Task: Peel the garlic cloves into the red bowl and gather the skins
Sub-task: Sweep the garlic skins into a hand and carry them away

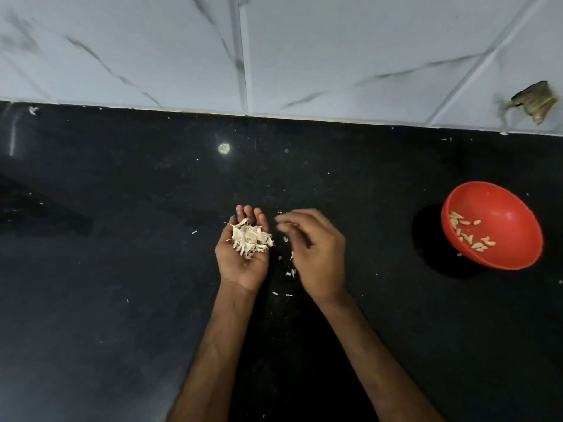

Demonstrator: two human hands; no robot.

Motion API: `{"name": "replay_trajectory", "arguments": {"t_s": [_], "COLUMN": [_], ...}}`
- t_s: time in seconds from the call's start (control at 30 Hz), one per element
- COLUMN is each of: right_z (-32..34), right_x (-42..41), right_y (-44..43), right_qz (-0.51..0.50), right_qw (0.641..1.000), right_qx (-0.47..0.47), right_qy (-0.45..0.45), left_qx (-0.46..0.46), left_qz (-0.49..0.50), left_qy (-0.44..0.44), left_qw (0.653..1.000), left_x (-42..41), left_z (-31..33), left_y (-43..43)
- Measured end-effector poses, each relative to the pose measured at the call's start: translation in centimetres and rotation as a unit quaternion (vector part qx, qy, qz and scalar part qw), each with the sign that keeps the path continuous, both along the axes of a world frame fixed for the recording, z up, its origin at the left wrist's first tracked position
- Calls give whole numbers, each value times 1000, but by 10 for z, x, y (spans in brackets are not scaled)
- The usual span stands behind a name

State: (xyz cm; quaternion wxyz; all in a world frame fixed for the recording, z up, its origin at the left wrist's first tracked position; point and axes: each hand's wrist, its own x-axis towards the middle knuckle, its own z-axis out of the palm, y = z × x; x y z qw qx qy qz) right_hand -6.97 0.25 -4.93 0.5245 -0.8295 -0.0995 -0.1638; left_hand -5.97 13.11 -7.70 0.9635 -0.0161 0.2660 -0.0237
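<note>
Black stone counter (122,269) fills my view, with two bare forearms (225,345) reaching up it from the bottom edge. Nearest the wrists, loose flakes of skin (289,273) lie on the counter between them. To gather well, I judge the right hand should pinch or sweep these flakes a few at a time into the left palm. That palm must be level and cupped so the light pile does not spill. The left hand (242,254) lies palm up, fingers pressed together and gently curved, carrying a heap of garlic skins (250,239). The right hand (313,251) hovers just beside it, palm down, fingers loosely bent toward the heap; blur hides whether they pinch anything. Farther right, well apart, the red bowl (493,226) holds the peeled cloves (470,236). Beyond is a white tiled wall (335,50).
</note>
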Motion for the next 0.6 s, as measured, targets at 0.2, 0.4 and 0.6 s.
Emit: {"name": "replay_trajectory", "arguments": {"t_s": [0.2, 0.4, 0.6], "right_z": [-56, -58, -70], "right_x": [-67, -9, 42], "right_y": [-46, 73, 155], "right_qz": [12, -33, 204], "right_qw": [908, 910, 910], "right_qx": [-365, -359, -357], "right_qy": [203, 205, 59], "left_qx": [13, 39, 73], "left_qz": [89, 148, 167], "left_qy": [-10, -11, -9], "left_qw": [996, 988, 983], "left_x": [5, -7, -30], "left_z": [11, 8, 9], "left_y": [57, 117, 154]}}
